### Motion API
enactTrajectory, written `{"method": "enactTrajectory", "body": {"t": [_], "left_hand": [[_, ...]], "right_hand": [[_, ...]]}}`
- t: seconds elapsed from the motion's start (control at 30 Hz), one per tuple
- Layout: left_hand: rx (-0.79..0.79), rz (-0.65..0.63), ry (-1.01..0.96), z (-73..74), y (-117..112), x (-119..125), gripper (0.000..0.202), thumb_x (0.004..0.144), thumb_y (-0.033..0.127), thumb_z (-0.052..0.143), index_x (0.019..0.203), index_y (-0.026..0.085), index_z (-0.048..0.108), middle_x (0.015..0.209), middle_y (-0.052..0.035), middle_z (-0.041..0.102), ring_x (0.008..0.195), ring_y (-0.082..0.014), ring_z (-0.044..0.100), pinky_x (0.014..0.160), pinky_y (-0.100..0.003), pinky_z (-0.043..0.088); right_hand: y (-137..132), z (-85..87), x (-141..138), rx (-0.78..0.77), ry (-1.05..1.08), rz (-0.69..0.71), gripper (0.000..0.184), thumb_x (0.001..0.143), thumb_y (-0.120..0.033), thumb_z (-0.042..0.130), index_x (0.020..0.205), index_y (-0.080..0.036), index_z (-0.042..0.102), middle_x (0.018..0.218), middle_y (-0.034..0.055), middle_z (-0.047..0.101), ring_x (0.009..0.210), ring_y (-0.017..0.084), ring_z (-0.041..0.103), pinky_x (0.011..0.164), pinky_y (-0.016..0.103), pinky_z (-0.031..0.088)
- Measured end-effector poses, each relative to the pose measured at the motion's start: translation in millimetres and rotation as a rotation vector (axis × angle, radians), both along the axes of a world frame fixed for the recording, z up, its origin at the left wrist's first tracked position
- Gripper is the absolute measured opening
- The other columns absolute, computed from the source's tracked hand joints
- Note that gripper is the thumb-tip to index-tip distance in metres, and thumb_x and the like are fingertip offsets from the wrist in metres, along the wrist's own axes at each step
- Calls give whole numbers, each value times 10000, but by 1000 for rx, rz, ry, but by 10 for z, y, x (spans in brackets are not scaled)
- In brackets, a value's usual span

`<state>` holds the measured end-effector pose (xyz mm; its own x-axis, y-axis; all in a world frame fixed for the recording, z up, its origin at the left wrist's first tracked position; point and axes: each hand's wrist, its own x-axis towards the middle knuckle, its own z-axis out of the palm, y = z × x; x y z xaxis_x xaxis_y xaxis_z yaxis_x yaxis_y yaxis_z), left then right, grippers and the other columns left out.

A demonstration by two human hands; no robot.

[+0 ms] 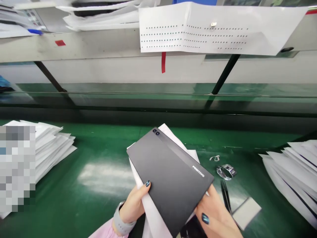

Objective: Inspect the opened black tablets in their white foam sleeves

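The left hand (133, 202) pinches the tablet (168, 178) at its left long edge, thumb pressed on the grey back, fingers hidden beneath. The right hand (214, 211) meets the right short edge, its fingers passing underneath and its dark-nailed thumb beside the edge; I cannot tell how tightly it grips. The tablet is tilted above the table (99, 148), its 2 lenses (156, 132) at the far end, with white sheeting (150, 205) showing beneath it.

To hold it well, I would share the weight between the 2 hands, grip near the edges, keep nails off the finish and avoid creasing the sheeting.

Farther right lie 1 shiny ring (226, 172), dark tweezers (226, 195) and 1 pale pad (246, 213). Beyond are 2 white stacks, the left stack (53, 150) and the right stack (289, 175).
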<state>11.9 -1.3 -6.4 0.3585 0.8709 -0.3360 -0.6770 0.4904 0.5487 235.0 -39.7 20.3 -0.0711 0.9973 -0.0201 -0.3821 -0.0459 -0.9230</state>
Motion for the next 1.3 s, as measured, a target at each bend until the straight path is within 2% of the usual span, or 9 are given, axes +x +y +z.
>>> {"method": "enactTrajectory", "body": {"t": [0.13,0.23,0.3,0.4,0.53,0.6,0.73,0.93,1.3], "left_hand": [[74,-131,-97,-88,6,-24,242,843,332,763,1020,172,806,1008,-88,810,1108,-302,703,1106,-378,434],[44,-209,-136,-99,16,-27,378,884,416,696,1106,121,776,1057,-112,798,1110,-306,701,1088,-357,449],[27,-233,-187,-59,30,-12,375,879,457,687,1019,130,806,978,-103,811,1076,-319,715,1093,-373,444],[44,-198,-250,34,64,17,265,827,436,747,787,185,824,828,-65,815,1042,-331,725,1113,-405,418],[29,-145,-283,97,122,50,357,865,511,669,939,194,815,998,-88,806,1168,-367,657,1144,-502,365],[10,-150,-298,88,143,68,430,881,550,626,1013,177,796,1091,-117,784,1215,-379,624,1148,-533,347],[-57,-185,-295,58,143,91,467,846,554,670,1066,156,773,1140,-143,766,1229,-392,611,1132,-556,364],[-68,-137,-228,52,93,45,493,807,569,720,1071,156,773,1056,-120,793,1197,-378,639,1129,-533,384],[-77,-53,-228,86,92,80,444,723,535,820,987,178,811,956,-76,815,1175,-362,656,1157,-466,366]], "right_hand": [[-16,-40,-134,76,-79,-45,650,971,-406,567,1552,-370,279,1338,133,669,1080,286,721,874,420,610],[-48,-78,-1,338,-380,-188,549,1045,-270,407,1568,-357,265,1300,96,705,1038,258,748,862,382,630],[-91,-89,110,570,-626,-221,514,1055,-206,361,1536,-385,341,1292,54,714,1078,247,734,869,362,629],[-108,-86,156,853,-817,-125,402,1028,-213,482,1350,-429,585,1236,3,743,1177,254,684,1022,421,550],[-4,-80,-10,1194,-1273,49,348,1007,-130,471,1253,-250,685,1231,95,739,1235,262,634,1075,468,492],[37,-78,-105,1191,-1412,95,434,980,-43,384,1257,-207,674,1270,126,711,1266,268,603,1028,480,522],[1,-60,-198,1123,-1416,58,523,857,64,388,1237,-178,652,1236,137,707,1233,271,614,982,462,552],[-104,-67,-197,874,-1236,-33,248,854,-4,473,1035,-132,586,1035,166,660,1190,309,623,904,413,615],[-100,-64,-214,774,-1203,30,274,852,-4,460,1054,-177,523,1051,150,616,1184,320,606,904,474,612]]}}
